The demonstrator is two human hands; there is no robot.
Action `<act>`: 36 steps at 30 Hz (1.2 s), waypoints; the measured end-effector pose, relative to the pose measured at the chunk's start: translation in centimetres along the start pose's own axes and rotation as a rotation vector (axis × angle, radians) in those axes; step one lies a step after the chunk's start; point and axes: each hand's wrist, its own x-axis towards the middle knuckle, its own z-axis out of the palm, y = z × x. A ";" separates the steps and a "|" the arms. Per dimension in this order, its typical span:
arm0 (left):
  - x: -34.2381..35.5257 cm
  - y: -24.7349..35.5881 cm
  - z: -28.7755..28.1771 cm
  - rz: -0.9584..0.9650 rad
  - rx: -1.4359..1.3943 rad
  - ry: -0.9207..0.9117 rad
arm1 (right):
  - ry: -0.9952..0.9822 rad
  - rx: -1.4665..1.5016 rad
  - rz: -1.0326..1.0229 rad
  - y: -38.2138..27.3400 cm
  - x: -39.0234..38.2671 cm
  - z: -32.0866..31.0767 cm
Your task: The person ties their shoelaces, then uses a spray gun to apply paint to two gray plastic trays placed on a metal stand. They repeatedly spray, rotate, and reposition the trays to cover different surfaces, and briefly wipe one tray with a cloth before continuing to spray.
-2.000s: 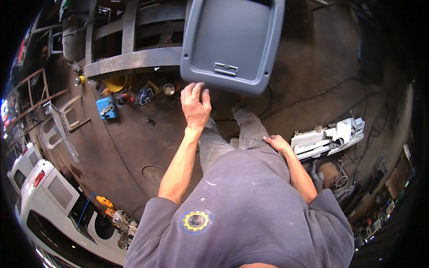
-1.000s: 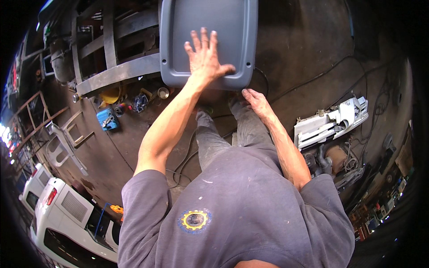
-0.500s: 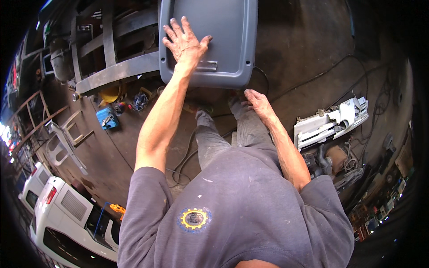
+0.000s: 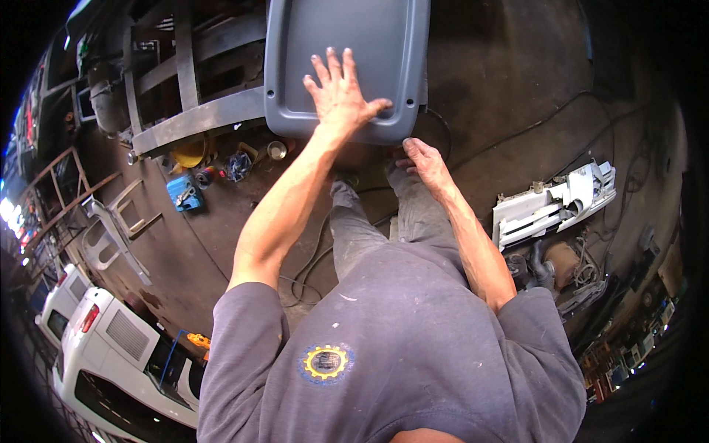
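A grey moulded panel with a raised rim and corner holes fills the top centre. My left hand rests on its face with fingers spread wide and holds nothing; it covers the area where a metal fitting showed earlier. Just under the panel's lower right corner is my right hand, loosely curled with fingers slightly apart, an index fingertip at or very near the edge; I see nothing held in it. Behind and left of the panel is a dark metal frame.
On the floor lie a blue case, assorted cans and tools, cables and bent metal parts. A white bumper-like part is right of my legs. A white vehicle body stands at lower left; clutter lines the right rim.
My left hand went from the panel's bottom edge onto its face, up-left, then back rightward and down. My right hand rose from my thigh to beside the panel's lower right corner.
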 end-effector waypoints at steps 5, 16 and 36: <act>-0.2 -0.6 -0.6 0.004 -0.030 0.001 | 0.044 0.056 -0.072 -0.8 0.4 1.4; -0.8 -1.4 -0.6 -0.009 -0.023 0.167 | 0.032 0.083 0.013 -2.0 1.0 1.2; 1.4 -3.0 -1.2 -0.016 -0.085 0.319 | 0.171 -0.092 -0.089 -1.0 1.1 0.5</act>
